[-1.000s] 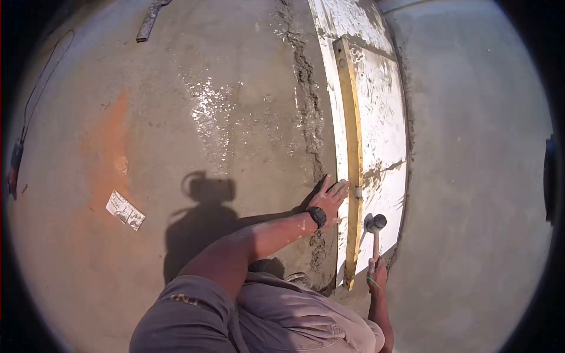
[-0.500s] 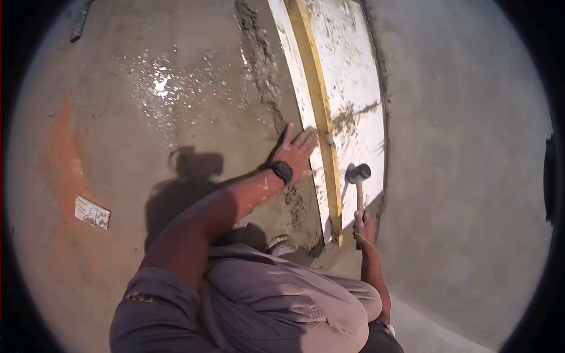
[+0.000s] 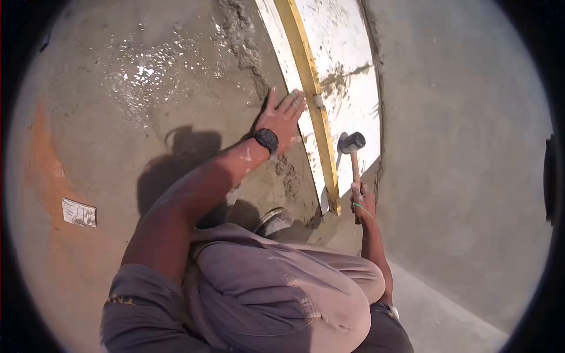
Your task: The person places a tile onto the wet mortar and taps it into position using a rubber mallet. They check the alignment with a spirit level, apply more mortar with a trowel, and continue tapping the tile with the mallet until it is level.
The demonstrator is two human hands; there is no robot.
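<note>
My left hand [image 3: 281,122] lies with fingers spread, the fingertips on the left edge of a white tile [image 3: 358,106] smeared with mortar. A dark watch [image 3: 266,141] is on that wrist. My right hand [image 3: 363,199] is wrapped round the wooden handle of a rubber mallet [image 3: 353,142]. The mallet's dark head is over the lower part of the tile; whether it touches cannot be made out. A long yellow spirit level [image 3: 325,141] runs lengthwise along the tiles, between my two hands.
Rough wet mortar [image 3: 246,50] runs along the left side of the tiles. Water glistens on the grey floor [image 3: 118,159]. A grey wall or slab surface [image 3: 453,129] borders the right. A printed white piece [image 3: 79,212] lies at left beside an orange stain [image 3: 48,156]. My bent knees are below.
The whole view has shifted, so the tiles and both hands appear higher and slightly left. My left hand still rests at the tile's edge, and my right still grips the mallet.
</note>
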